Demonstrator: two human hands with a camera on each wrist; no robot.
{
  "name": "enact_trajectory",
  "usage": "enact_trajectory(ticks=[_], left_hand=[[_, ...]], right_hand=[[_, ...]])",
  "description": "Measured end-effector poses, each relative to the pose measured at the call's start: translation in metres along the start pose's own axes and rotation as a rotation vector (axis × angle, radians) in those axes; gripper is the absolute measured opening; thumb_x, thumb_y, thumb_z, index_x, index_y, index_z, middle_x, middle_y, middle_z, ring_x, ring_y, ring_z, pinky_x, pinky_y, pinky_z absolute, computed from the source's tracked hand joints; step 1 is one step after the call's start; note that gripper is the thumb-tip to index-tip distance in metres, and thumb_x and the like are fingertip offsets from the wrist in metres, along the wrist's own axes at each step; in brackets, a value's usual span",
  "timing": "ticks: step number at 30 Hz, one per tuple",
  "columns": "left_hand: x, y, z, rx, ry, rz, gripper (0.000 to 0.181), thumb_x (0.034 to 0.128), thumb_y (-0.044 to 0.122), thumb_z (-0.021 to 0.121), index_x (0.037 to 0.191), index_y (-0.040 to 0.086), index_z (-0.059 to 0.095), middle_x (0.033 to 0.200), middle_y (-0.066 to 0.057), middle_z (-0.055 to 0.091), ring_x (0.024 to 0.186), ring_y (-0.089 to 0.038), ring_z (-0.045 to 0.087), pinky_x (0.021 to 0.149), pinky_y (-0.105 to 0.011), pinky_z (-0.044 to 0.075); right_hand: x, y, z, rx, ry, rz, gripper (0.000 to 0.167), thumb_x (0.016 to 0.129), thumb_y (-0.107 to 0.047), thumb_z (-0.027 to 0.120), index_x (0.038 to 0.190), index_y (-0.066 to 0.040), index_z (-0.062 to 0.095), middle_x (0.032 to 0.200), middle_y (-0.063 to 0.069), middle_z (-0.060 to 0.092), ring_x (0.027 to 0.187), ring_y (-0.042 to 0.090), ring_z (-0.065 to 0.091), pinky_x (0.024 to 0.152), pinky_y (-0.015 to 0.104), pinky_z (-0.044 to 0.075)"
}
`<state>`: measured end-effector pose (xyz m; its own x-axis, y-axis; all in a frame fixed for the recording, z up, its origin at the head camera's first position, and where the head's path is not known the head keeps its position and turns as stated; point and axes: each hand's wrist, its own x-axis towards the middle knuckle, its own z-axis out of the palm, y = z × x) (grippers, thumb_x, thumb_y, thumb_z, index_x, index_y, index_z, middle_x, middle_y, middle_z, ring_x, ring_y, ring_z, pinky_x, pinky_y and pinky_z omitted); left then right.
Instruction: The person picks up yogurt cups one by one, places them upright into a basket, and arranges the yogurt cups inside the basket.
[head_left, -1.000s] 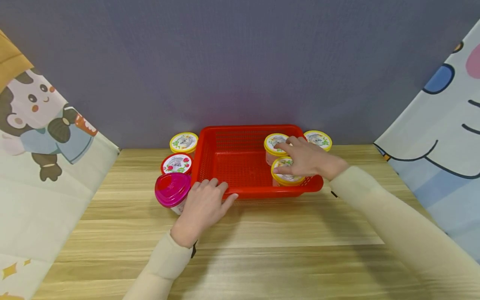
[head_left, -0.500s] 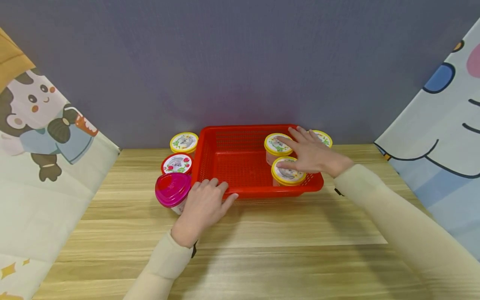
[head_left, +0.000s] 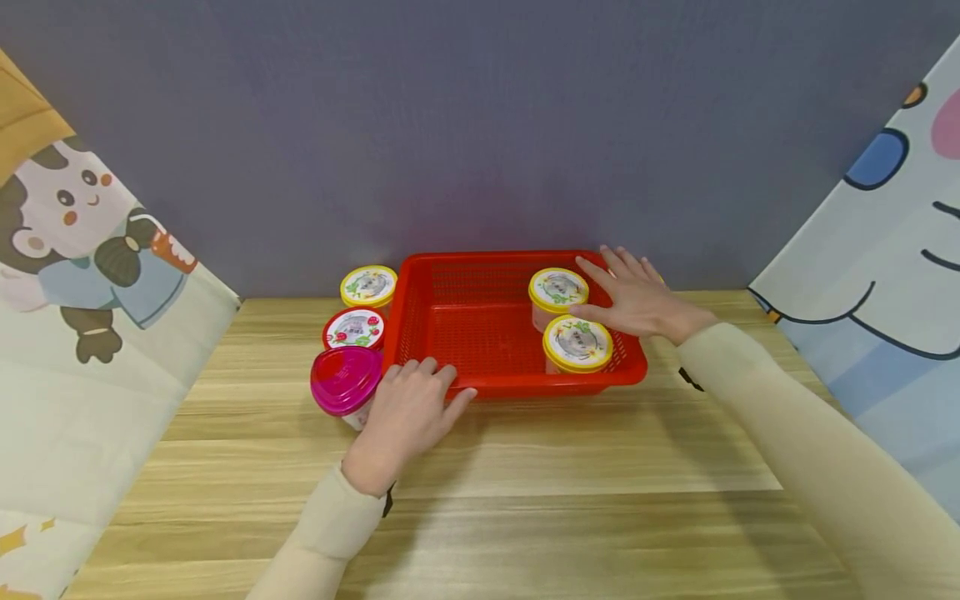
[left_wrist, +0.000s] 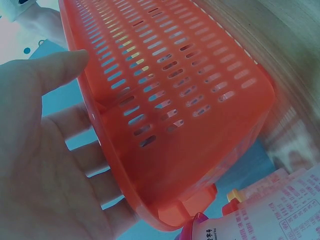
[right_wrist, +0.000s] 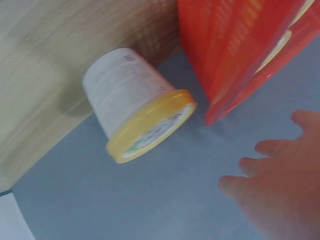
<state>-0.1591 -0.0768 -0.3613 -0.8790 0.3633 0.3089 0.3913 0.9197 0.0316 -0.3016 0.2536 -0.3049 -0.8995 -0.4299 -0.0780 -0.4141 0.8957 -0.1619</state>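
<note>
The left hand grips the front left rim of a red basket; in the left wrist view its thumb lies on the near side of the basket wall, with the fingers past the rim. Two yellow-lidded tubs, one behind and one in front, stand inside at the right. Above the basket's right side hovers the right hand, fingers spread, holding nothing. It mostly hides another yellow-lidded tub, which the right wrist view shows outside the basket.
Left of the basket stand a yellow-lidded tub, a red-lidded tub and a tub with a magenta lid. A grey wall rises behind the wooden table, and printed cloths hang at both sides.
The right hand has drawn away from the two tubs in the basket, moving right with its fingers spreading. The left hand, basket and tubs have stayed in place.
</note>
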Motion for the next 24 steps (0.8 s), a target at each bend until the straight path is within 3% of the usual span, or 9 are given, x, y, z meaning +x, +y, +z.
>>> enact_trajectory(ticks=[13, 24], left_hand=[[0.0, 0.0, 0.001, 0.012, 0.015, 0.005, 0.04, 0.0971, 0.049, 0.064, 0.101, 0.011, 0.074, 0.083, -0.007, 0.064, 0.076, -0.027, 0.063, 0.07, -0.04, 0.049], [0.0, 0.0, 0.001, 0.013, 0.014, 0.007, 0.039, 0.097, 0.049, 0.064, 0.101, 0.011, 0.074, 0.083, -0.006, 0.064, 0.075, -0.026, 0.062, 0.069, -0.04, 0.049]], right_hand=[[0.004, 0.024, 0.003, 0.08, -0.029, 0.084, 0.096, 0.094, -0.075, 0.041, 0.165, -0.019, 0.008, 0.167, 0.025, -0.006, 0.152, 0.048, -0.011, 0.118, 0.064, -0.008], [0.005, 0.044, 0.002, 0.079, -0.031, 0.115, 0.096, 0.096, -0.074, 0.04, 0.164, -0.014, 0.009, 0.165, 0.031, -0.004, 0.15, 0.053, -0.008, 0.116, 0.068, -0.005]])
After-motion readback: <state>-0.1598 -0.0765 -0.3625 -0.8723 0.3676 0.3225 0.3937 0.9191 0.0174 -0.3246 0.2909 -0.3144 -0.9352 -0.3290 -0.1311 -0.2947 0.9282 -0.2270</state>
